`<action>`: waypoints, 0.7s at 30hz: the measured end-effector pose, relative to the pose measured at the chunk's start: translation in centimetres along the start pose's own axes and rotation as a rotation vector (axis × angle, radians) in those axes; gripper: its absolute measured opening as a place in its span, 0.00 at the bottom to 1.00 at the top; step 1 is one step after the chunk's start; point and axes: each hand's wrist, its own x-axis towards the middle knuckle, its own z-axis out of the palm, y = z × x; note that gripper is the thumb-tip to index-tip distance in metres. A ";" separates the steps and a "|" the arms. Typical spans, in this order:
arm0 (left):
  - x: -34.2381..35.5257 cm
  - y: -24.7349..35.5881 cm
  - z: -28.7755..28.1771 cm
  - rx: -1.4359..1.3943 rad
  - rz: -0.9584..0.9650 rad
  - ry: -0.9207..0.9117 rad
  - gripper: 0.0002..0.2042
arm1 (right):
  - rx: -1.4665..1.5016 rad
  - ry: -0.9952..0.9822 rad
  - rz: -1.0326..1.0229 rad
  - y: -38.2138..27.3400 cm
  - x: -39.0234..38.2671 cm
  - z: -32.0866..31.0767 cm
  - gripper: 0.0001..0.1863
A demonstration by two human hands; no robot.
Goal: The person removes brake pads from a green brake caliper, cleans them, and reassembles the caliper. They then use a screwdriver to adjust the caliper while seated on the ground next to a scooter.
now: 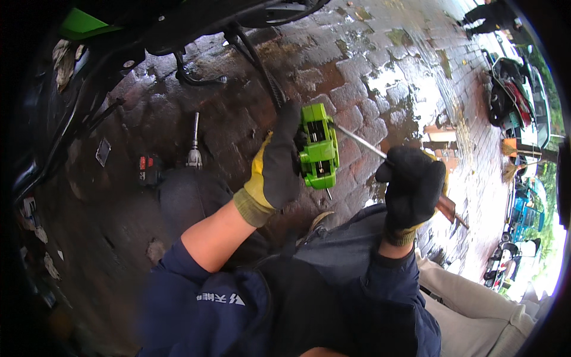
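In its black and yellow work glove, my left hand (pixel 276 160) is closed around the left side of a bright green brake caliper (pixel 319 146). Two openings with dark insides face right on the caliper. A black hose (pixel 260 65) runs down from the vehicle above to the gloved fingers. My right hand (pixel 413 187), gloved alike, makes a fist round a screwdriver-like tool with a long metal shaft (pixel 360 141). The shaft's tip meets the caliper's upper right edge. Past the fist a brown piece (pixel 447 208) sticks out, seemingly the tool's handle.
Dark motorcycle bodywork (pixel 148 41) hangs over the upper left. On the wet paving (pixel 351 89) lie a power tool with a long socket bar (pixel 195 140) and a red and black battery (pixel 150 169). Parked scooters (pixel 511 95) and a person (pixel 491 16) are farther right. Someone's beige-trousered leg (pixel 476 297) is close at lower right.
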 end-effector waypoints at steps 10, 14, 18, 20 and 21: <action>-0.2 1.2 3.5 -0.052 0.014 -0.077 0.22 | 0.483 0.190 0.080 0.4 -0.2 -1.1 0.27; 0.3 0.7 3.2 -0.060 0.048 -0.032 0.23 | 0.459 0.246 0.102 0.1 -0.7 -1.4 0.27; 0.1 0.6 3.3 -0.057 0.055 -0.052 0.21 | 0.417 0.220 0.082 0.1 -1.1 -2.2 0.27; -0.1 0.7 3.5 -0.041 0.086 -0.052 0.21 | 0.405 0.201 0.068 0.0 -1.1 -2.5 0.27; 0.0 0.6 3.4 -0.036 0.101 -0.033 0.21 | 0.398 0.186 0.063 0.1 -1.2 -2.7 0.29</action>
